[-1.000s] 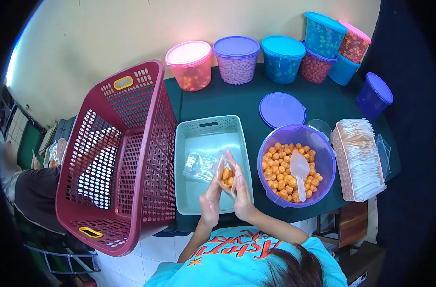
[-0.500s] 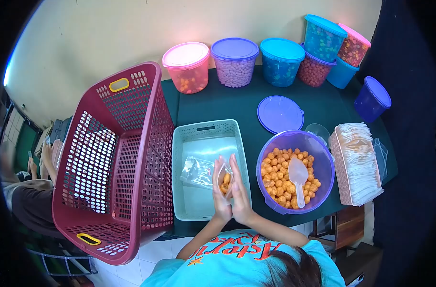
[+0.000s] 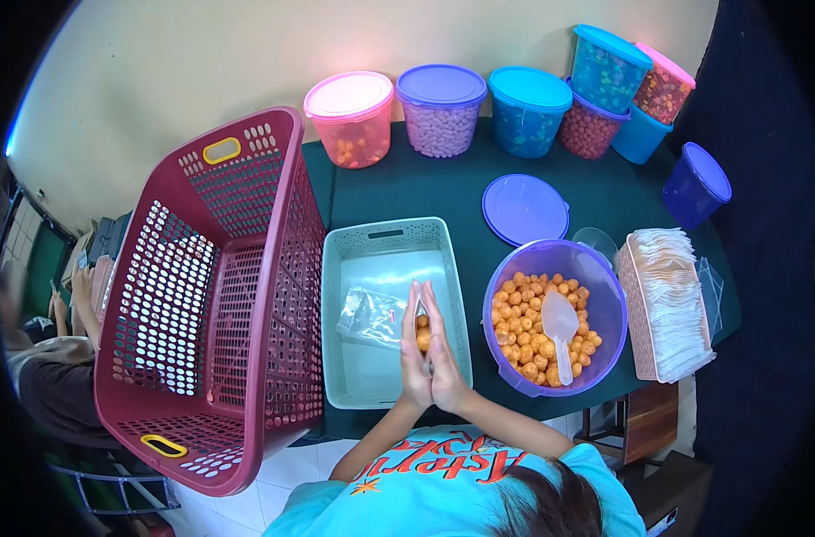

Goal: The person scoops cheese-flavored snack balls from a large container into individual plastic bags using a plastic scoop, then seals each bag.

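Observation:
My left hand (image 3: 414, 358) and my right hand (image 3: 443, 358) press together, palms facing and fingers straight, over the pale green basket (image 3: 336, 259). Between them they hold a small clear plastic bag of orange snack balls (image 3: 423, 333); the palms hide most of it. Just left of my fingers, another clear plastic bag (image 3: 369, 315) lies in the basket, looking flat. To the right stands a purple tub (image 3: 611, 313) of round orange snack balls (image 3: 519, 309), with a translucent scoop (image 3: 560, 320) resting on top.
A large maroon laundry basket (image 3: 282, 295) stands on the left. Behind the tub lies a purple lid (image 3: 524, 210). A pink basket (image 3: 636, 336) holds a stack of plastic bags (image 3: 676, 304). Lidded tubs (image 3: 439, 121) line the wall. Another person's arm (image 3: 85, 304) shows far left.
My hands have closed nearer together around the snack bag, and less of its contents shows. The view has shifted slightly.

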`<state>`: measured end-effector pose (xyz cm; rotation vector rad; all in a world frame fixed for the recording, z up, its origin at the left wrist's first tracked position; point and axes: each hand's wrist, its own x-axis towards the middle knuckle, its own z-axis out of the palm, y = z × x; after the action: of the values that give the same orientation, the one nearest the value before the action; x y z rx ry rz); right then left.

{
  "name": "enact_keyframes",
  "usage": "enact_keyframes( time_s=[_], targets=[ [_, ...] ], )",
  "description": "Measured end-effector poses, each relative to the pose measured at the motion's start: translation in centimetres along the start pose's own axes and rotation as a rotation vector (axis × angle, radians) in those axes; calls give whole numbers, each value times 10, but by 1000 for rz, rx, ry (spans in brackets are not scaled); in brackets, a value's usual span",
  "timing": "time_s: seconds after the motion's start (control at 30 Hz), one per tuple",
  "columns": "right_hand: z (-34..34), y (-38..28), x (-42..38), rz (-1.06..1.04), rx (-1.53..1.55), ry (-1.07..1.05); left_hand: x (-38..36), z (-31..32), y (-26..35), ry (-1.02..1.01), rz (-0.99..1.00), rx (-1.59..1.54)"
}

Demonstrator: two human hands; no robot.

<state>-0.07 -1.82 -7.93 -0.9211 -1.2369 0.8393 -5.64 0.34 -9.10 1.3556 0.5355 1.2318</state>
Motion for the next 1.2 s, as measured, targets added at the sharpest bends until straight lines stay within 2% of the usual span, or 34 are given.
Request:
enact_keyframes(
  time_s=[0.07, 0.13, 0.17, 0.2, 0.27, 0.33, 0.37, 0.4, 0.47, 0.53, 0.57, 0.6, 0.67, 0.77, 0.8, 0.83, 0.87, 0.93, 0.97, 1.07, 1.13, 1.2],
  targets=[
    [-2, 9, 1, 22, 79, 4, -8, 8, -3, 93, 7, -64],
    [-3, 9, 2, 48, 84, 2, -8, 4, -8, 91, 22, -84],
    [-4, 4, 0, 1, -91, -37, -4, 0, -6, 38, 5, -102],
    [-1, 3, -1, 3, -92, -41, -1, -5, -4, -14, -12, -118],
    [6, 4, -6, -3, -18, 0, -5, -15, -12, 29, -57, -146],
    [2, 3, -2, -2, 16, -8, -2, -18, -10, 172, -88, -217],
    [-5, 0, 4, 11, 14, -86, 2, -15, -8, 366, -121, -312],
    [-12, -1, 6, 24, 10, -164, 6, -21, -6, 364, -123, -310],
    [-16, 6, 3, 80, -36, -96, 13, -38, -1, 153, -94, -562],
    [-10, 22, -3, 252, 44, 29, 13, -26, 9, 209, -146, -627],
    [-2, 57, -13, 226, -44, 104, 10, -17, 8, 213, -157, -592],
    [2, 55, -12, 227, -42, 105, 8, -10, 6, 217, -167, -557],
    [8, 49, -9, 247, 181, 205, 8, -7, -3, 243, -107, -524],
    [3, 53, -6, 255, 27, 292, 9, -14, -9, 265, -111, -614],
    [-1, 54, -3, 271, -31, 324, 8, -19, -10, 253, -62, -566],
    [-5, 55, 0, 298, 109, 364, 6, -24, -10, 241, -14, -518],
    [-11, 54, 4, 298, 120, 396, 4, -29, -11, 240, -14, -518],
    [-19, 46, 9, 357, 187, 506, -6, -39, -11, 89, 24, -115],
    [-20, 40, 12, 369, 199, 570, -11, -43, -7, -50, 34, -57],
    [-17, 35, 11, 354, 214, 575, -24, -45, -19, -8, -34, 109],
    [-13, 34, 7, 334, 230, 599, -22, -42, -10, 52, -6, 93],
    [-13, 31, 2, 275, 214, 480, -21, -50, -3, 195, -52, 189]
  ],
)
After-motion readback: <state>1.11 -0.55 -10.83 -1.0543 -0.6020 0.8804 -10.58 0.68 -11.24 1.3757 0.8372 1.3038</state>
